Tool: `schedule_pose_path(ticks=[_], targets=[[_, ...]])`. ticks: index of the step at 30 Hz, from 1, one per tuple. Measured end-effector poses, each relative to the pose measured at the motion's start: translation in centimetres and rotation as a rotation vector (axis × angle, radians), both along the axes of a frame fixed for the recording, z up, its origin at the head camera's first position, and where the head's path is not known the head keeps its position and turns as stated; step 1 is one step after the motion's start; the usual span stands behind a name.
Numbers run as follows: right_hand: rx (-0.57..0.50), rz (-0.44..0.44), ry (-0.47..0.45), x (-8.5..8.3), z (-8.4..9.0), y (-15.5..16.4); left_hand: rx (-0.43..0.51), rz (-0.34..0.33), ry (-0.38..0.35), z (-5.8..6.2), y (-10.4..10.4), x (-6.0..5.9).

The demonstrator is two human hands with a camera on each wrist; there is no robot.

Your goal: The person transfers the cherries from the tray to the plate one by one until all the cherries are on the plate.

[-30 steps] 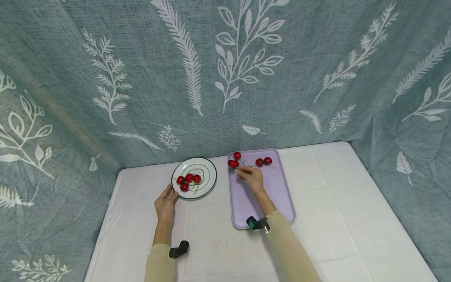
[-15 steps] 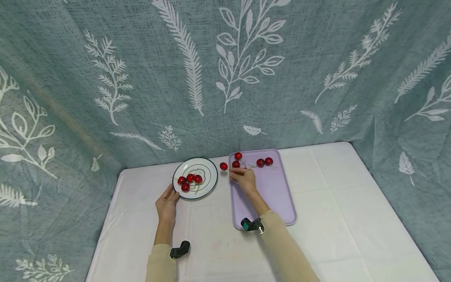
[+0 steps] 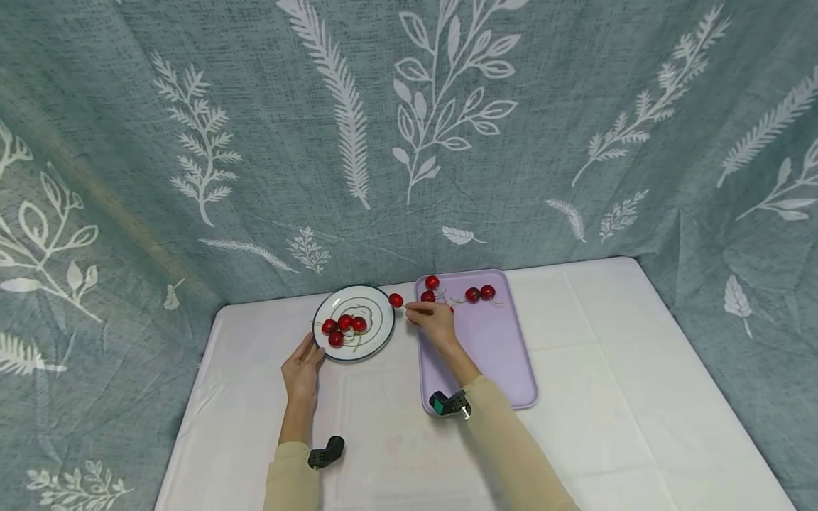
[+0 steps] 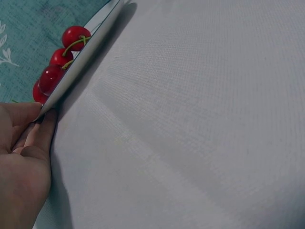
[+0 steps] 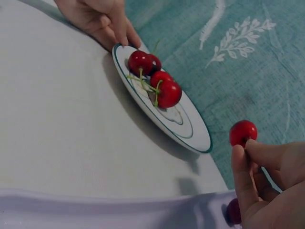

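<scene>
My right hand pinches a red cherry by its stem between thumb and fingertips, close to the right rim of a white plate with a dark green edge. In the right wrist view that cherry stands clear of the plate, near the fingertips. My left hand grips the plate's near left rim, thumb above and fingers under it, as the left wrist view shows. Several stemmed cherries lie bunched on the plate.
A lilac tray lies right of the plate, partly under my right forearm. Near its far edge are more cherries, some partly hidden by the hand. Behind the white-covered table hangs a teal leaf-patterned curtain.
My right hand has lifted one cherry from the tray's far left corner and carried it left, up to the plate's rim. The left hand stays on the plate.
</scene>
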State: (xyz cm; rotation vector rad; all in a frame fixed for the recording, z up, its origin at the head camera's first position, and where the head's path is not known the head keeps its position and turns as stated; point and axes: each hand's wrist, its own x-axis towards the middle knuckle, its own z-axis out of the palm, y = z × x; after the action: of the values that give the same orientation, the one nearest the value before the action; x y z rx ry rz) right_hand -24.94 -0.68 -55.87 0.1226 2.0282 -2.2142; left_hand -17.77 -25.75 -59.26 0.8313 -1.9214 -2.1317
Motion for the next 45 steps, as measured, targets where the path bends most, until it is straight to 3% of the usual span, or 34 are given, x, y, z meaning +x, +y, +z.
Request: schedule_pose_path(ticks=[4,15,28,37,45], targets=[[0.039,0.026,-0.022,-0.1,0.2,-0.5,-0.002,0.004,0.003,0.0,0.0,0.0],[0.122,0.096,0.030,0.3,-0.7,-1.8,-0.001,0.007,0.002,0.1,0.1,0.0],[0.171,0.094,0.016,0.9,-1.6,-4.5,-0.021,-0.006,-0.012,0.1,0.1,0.0],[0.337,0.054,0.110,1.7,-1.0,-5.7,-0.015,0.003,0.016,0.1,0.1,0.0],[0.405,0.089,0.052,2.4,-0.7,-6.8,-0.003,-0.002,0.007,-0.2,-0.1,0.0]])
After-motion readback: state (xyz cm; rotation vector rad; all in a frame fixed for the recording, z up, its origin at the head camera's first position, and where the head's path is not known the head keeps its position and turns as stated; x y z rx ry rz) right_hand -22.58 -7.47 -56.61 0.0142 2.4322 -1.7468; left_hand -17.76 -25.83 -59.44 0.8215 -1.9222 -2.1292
